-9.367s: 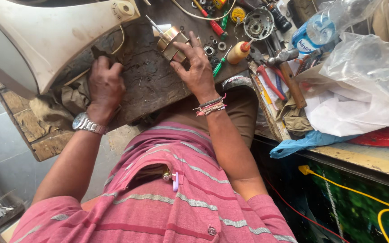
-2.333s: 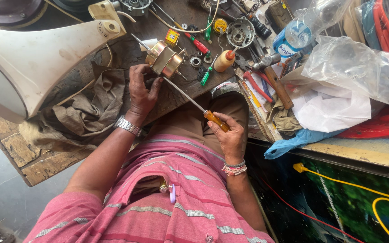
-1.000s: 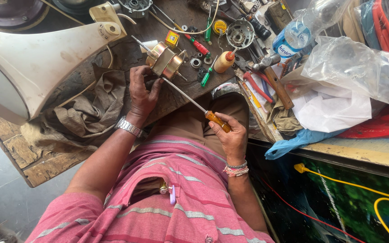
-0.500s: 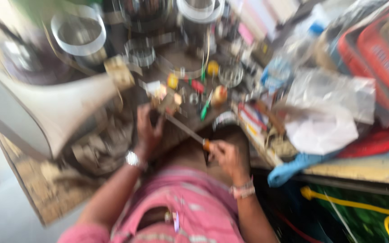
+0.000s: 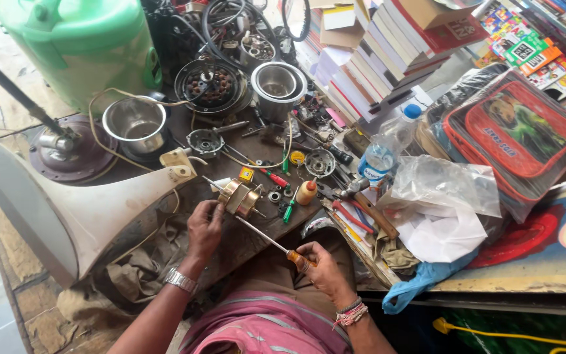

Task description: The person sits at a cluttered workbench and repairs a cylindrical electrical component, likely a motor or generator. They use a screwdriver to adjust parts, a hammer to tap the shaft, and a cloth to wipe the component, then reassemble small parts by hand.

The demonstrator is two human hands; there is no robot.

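My left hand (image 5: 204, 229) rests on the dark workbench (image 5: 178, 131), its fingers steadying a small brass-coloured motor part (image 5: 240, 198). My right hand (image 5: 319, 265) grips the orange handle of a long screwdriver (image 5: 266, 239). The screwdriver's shaft runs up-left to the brass part. A metal watch sits on my left wrist, and thread bracelets on my right.
A big white horn speaker (image 5: 67, 203) lies to the left on a rag (image 5: 139, 262). Fan motors (image 5: 212, 85), steel cups (image 5: 276, 82), loose screwdrivers (image 5: 289, 210) and a small glue bottle (image 5: 306, 192) crowd the bench. A water bottle (image 5: 384, 147), plastic bags (image 5: 447, 210), pliers (image 5: 352, 216), stacked books (image 5: 388, 52) and a green container (image 5: 80, 46) surround it.
The view has tipped up and sharpened, showing more of the far bench. Both hands keep their hold: left on the brass part, right on the screwdriver.
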